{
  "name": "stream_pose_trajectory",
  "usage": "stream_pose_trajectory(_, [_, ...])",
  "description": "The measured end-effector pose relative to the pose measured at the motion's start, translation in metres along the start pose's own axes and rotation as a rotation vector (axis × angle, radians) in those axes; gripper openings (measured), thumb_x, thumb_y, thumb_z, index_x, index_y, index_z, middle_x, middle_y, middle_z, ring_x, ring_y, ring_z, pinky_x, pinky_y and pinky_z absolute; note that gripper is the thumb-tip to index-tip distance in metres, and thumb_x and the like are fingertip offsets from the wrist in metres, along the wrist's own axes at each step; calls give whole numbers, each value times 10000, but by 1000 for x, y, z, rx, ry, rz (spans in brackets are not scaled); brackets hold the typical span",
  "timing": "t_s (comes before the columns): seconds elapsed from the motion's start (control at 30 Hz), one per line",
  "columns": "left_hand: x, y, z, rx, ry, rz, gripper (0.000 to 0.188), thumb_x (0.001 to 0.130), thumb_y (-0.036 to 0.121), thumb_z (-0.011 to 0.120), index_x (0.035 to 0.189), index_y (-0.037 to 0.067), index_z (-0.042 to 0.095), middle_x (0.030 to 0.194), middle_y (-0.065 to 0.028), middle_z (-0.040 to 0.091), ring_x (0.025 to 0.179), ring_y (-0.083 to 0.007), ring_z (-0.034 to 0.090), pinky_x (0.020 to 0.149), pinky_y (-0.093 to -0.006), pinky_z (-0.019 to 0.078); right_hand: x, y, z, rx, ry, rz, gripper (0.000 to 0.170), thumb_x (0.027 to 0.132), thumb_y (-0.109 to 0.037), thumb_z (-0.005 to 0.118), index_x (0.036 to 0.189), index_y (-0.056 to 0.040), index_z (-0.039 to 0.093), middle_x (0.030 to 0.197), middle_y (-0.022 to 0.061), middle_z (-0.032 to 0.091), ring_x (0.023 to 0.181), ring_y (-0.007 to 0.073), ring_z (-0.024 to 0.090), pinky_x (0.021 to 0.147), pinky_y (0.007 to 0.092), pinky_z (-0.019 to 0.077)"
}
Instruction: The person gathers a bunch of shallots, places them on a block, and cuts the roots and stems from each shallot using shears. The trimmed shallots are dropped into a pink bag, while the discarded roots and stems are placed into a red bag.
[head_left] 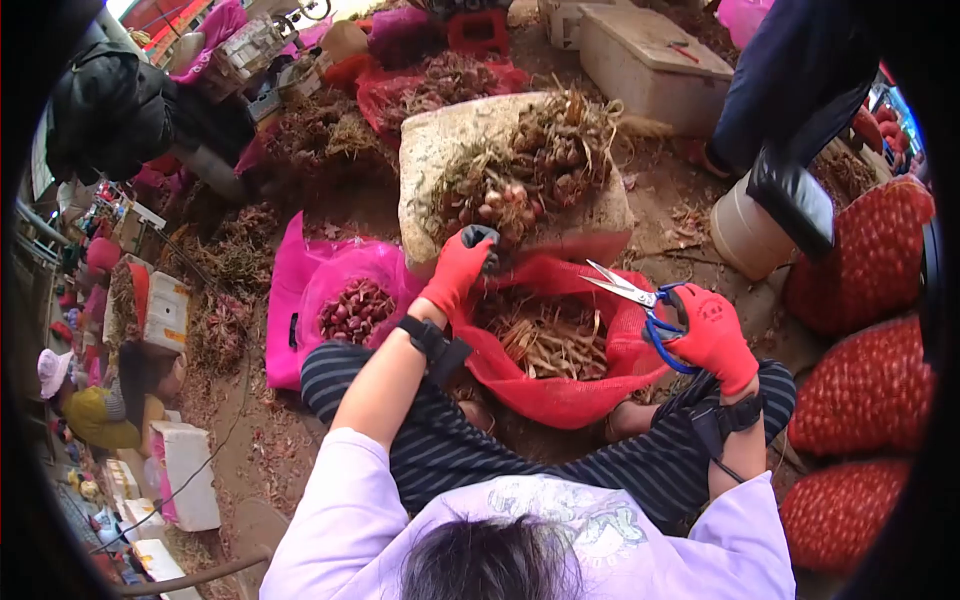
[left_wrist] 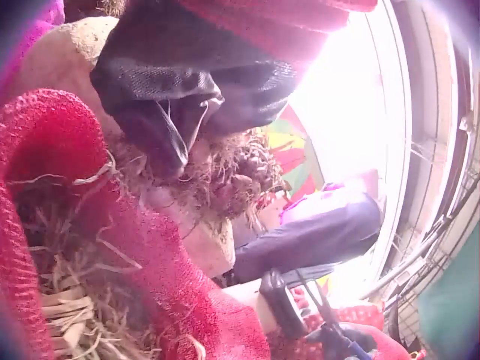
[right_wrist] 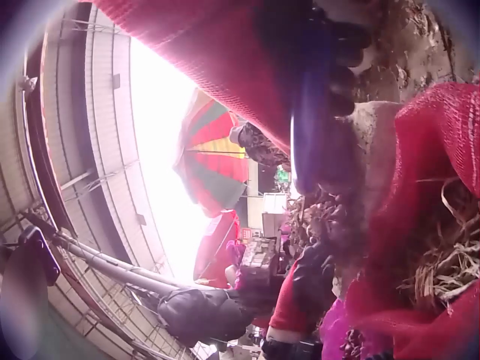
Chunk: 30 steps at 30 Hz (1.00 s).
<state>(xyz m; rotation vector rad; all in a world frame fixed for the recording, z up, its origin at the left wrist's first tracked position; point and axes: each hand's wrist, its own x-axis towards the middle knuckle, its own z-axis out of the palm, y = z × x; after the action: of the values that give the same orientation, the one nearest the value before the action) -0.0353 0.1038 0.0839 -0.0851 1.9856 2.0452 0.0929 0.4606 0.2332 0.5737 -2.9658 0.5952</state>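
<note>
Overhead, roof (right_wrist: pixel 106 112); littered floor (head_left: pixel 262 440); right hand (head_left: pixel 712 332) grips scissors (head_left: pixel 628 290); left hand (head_left: pixel 462 264) curled, contents unclear.

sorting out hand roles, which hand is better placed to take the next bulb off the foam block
Probably the left hand: it is close by the foam block and its bulbs, while the right hand holds scissors farther off.

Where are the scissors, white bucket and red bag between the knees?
Scissors (head_left: pixel 640 295): head view, blades.
White bucket (head_left: pixel 742 238): head view, side wall.
Red bag (head_left: pixel 550 404): head view, front wall.
</note>
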Motion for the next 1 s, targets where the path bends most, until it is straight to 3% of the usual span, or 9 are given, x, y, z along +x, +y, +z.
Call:
stream_pose_trajectory(0.03, [-1, 20, 10, 181, 160, 127, 287, 851, 130, 588, 1124, 41, 585, 980, -64, 645, 769, -97, 593, 620, -228, 478, 7, 5, -2, -42, 41, 7, 395, 730, -364, 681, 969, -63, 591, 925, 138, 601, 872, 329, 582, 764, 391, 465])
stream_pose_trajectory(0.13, [-15, 67, 23, 454, -17, 312, 362, 804, 126, 641, 1148, 31, 574, 968, -73, 652, 830, -135, 603, 700, -268, 492, 18, 9, -20, -39, 68, -92, 394, 725, -339, 690, 988, -66, 583, 948, 136, 594, 890, 326, 575, 771, 391, 460])
stream_pose_trajectory(0.17, [-20, 86, 18, 755, -134, 377, 388, 793, 172, 647, 1147, 28, 580, 945, -89, 665, 841, -178, 616, 778, -301, 487, 16, 17, -23, -200, 100, -204, 411, 722, -322, 695, 1013, -60, 569, 964, 131, 588, 887, 334, 570, 765, 395, 459])
stream_pose_trajectory(0.27, [-3, 111, -1, 895, -60, 224, 357, 806, 252, 620, 1094, 41, 611, 965, -117, 661, 854, -219, 629, 791, -310, 481, 26, 0, -38, -203, 143, -118, 436, 723, -309, 694, 1047, -53, 556, 991, 127, 582, 912, 338, 567, 778, 395, 457])
stream_pose_trajectory(0.4, [21, 109, 10, 1160, 401, 167, 441, 788, 468, 585, 976, 71, 632, 984, -148, 653, 943, -308, 618, 805, -402, 483, 46, -11, -52, -60, 254, -147, 432, 734, -321, 686, 1037, -36, 571, 998, 147, 605, 922, 339, 583, 780, 400, 465])
stream_pose_trajectory(0.57, [43, 80, 38, 1393, 547, 228, 537, 690, 457, 722, 1002, 46, 574, 963, -177, 615, 881, -318, 621, 778, -383, 503, 80, -28, -36, -9, 219, -89, 413, 725, -349, 676, 1000, -50, 598, 969, 150, 618, 875, 328, 602, 758, 389, 475])
stream_pose_trajectory(0.73, [62, 73, -13, 806, 258, 360, 402, 658, 380, 681, 905, 66, 644, 881, -191, 646, 857, -324, 622, 743, -434, 479, 104, -7, 9, -33, 121, -2, 477, 689, -423, 657, 1018, -87, 580, 984, 137, 616, 926, 306, 597, 788, 396, 473])
stream_pose_trajectory(0.87, [73, 62, -51, 243, 79, 117, 250, 711, 267, 685, 770, 31, 625, 676, -76, 619, 606, -167, 569, 574, -332, 453, 99, 2, 6, -44, -9, 32, 494, 676, -433, 654, 1026, -93, 576, 1010, 140, 612, 956, 305, 593, 807, 391, 470])
stream_pose_trajectory(1.0, [80, 60, -61, 453, 115, 126, 252, 747, 246, 650, 787, 0, 607, 695, -60, 614, 617, -149, 550, 585, -325, 445, 60, 18, -32, 39, 198, 7, 487, 681, -410, 673, 1028, -77, 595, 968, 134, 620, 912, 304, 599, 794, 370, 475])
